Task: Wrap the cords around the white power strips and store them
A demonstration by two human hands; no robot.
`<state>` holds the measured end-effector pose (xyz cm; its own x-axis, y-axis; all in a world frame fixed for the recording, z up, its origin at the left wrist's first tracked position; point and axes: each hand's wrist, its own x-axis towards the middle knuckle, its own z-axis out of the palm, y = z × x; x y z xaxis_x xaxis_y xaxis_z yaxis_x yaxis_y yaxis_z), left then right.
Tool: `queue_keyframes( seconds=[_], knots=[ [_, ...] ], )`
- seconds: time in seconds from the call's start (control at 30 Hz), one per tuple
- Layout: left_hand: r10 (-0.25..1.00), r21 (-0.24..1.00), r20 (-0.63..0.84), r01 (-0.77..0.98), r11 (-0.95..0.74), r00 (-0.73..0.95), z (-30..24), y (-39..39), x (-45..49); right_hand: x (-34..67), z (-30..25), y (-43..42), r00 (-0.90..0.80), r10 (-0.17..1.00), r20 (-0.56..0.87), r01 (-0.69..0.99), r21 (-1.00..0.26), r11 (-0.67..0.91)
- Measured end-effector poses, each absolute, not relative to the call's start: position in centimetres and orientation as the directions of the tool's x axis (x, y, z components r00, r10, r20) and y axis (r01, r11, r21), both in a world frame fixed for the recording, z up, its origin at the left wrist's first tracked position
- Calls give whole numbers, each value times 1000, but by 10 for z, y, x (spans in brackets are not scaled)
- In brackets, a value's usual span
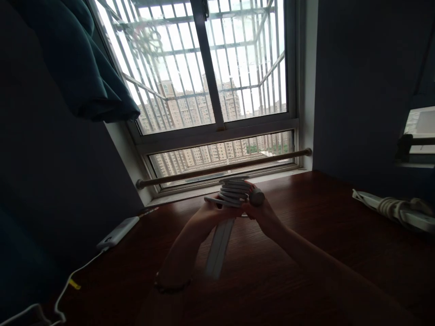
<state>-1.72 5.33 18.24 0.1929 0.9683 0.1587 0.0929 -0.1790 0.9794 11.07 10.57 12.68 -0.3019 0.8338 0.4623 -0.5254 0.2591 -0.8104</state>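
Observation:
Both my hands meet above a dark wooden table [306, 253] near the window. My left hand [210, 215] is closed round a long white power strip [219, 246] that slants down toward me. A white cable [234, 192] is wound in several loops round the strip's top end. My right hand [260, 210] is closed on the cable's end, a roundish plug [257, 196], right beside the coil.
A white power bank [118, 232] with a white cord [68, 285] lies at the table's left edge. Another white power strip with bundled cable [394, 206] rests at the right. A wooden rod [224, 167] spans the window sill. A dark curtain [74, 68] hangs upper left.

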Motion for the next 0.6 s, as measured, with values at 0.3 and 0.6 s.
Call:
queue_keyframes(
  seconds=[0.3, 0.6],
  knots=[
    [941, 991, 132, -19, -133, 310, 198, 40, -14, 107, 118, 106, -346, 827, 444, -519, -824, 226],
    [913, 982, 151, 53, -184, 380, 177, 58, -25, 106, 117, 101, -317, 838, 445, -570, -795, 206]
  ],
)
